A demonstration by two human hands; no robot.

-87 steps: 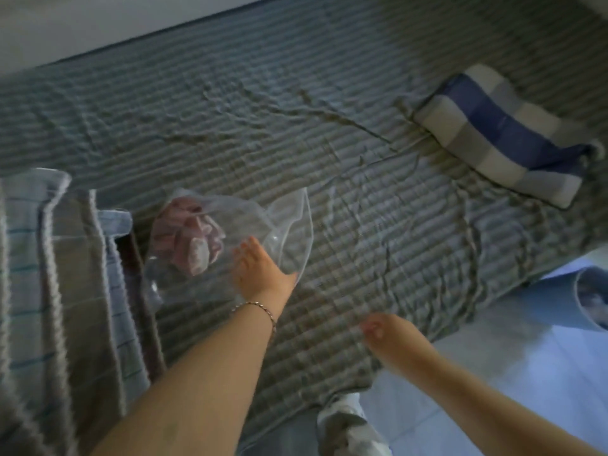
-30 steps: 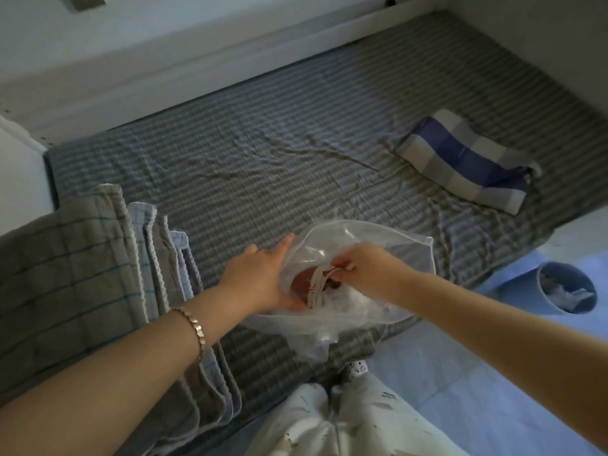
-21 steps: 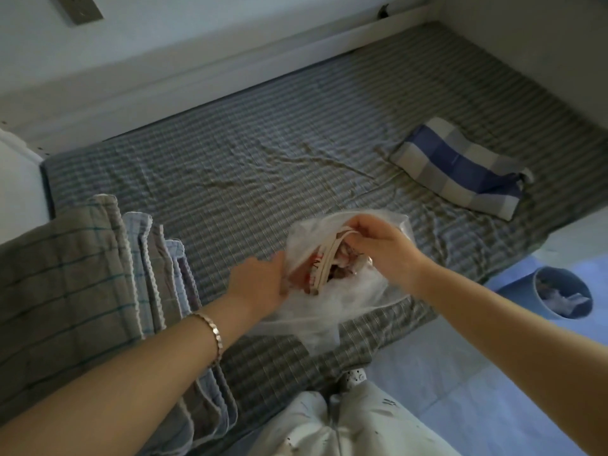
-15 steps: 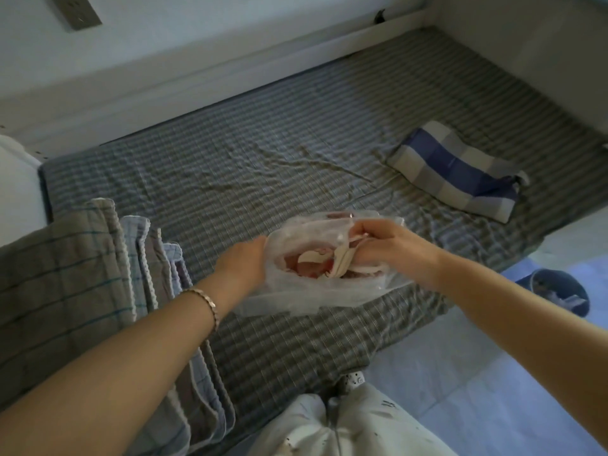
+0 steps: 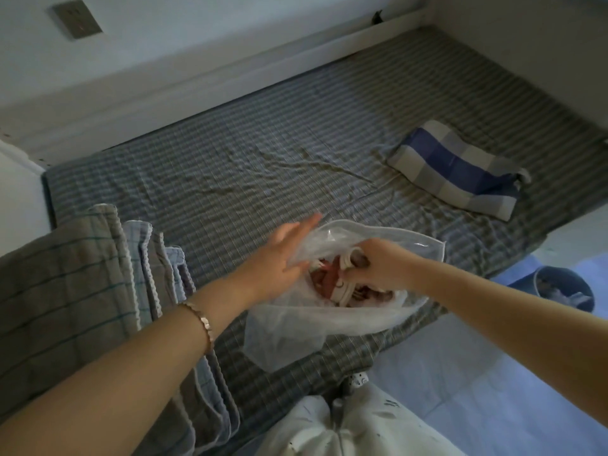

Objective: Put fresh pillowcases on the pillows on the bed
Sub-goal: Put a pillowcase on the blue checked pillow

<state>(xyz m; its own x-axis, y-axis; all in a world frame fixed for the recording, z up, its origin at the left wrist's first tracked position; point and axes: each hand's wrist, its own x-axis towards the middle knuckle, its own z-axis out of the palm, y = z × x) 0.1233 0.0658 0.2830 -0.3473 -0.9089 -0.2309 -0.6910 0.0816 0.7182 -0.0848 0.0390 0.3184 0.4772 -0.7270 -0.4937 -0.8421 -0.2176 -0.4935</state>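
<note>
Head view:
Left hand (image 5: 279, 258): fingers straight, palm against the clear plastic bag (image 5: 329, 324).
Right hand (image 5: 378, 264): inside the bag, curled round the reddish-and-white fabric bundle (image 5: 332, 281).
Bag: on the grey striped bed sheet (image 5: 263, 143), near edge.
Blue-and-grey checked pillow (image 5: 460, 179): far right on the sheet, well apart.

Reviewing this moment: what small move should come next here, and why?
Probably draw the right hand back, pulling the fabric out of the bag. That hand grips the fabric inside the bag, and the left hand is open at the bag's mouth, free to steady it.
</note>
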